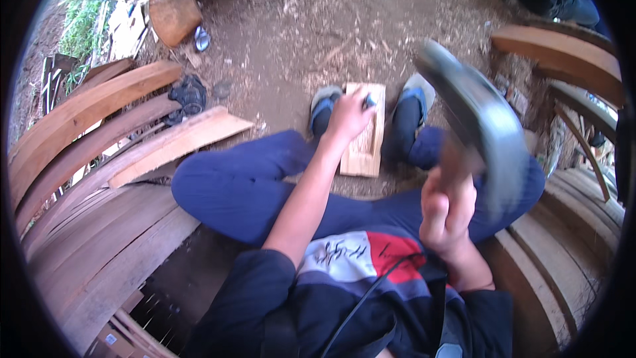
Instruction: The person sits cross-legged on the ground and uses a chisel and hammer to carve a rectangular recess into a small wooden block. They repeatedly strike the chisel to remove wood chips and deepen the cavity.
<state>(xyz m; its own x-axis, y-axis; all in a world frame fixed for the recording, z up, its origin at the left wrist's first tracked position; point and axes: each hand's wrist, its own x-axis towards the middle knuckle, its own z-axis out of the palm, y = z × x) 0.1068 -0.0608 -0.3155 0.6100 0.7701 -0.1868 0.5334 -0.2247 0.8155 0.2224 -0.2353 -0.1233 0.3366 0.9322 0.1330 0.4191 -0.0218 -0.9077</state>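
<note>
My right hand point(449, 209) is closed round the handle of a hammer point(487, 116), raised in front of my right knee. The hammer's metal head is large in view and smeared by motion. Between my feet lies a pale wooden board point(361, 164) with a recess cut into its upper face. Over this board my left hand point(350, 116) grips what looks like a chisel point(370, 100). Only its round, blue-green handle end shows; the blade is hidden under the fingers. The hammer head is apart from the chisel.
My sandalled feet point(323, 107) flank the board. Wooden planks point(99, 106) are stacked at the left, and more timber point(563, 46) stands at the right. Wood chips cover the dirt ground point(285, 33). A wood block point(173, 16) sits far left; another person point(576, 6) is partly visible far right.
</note>
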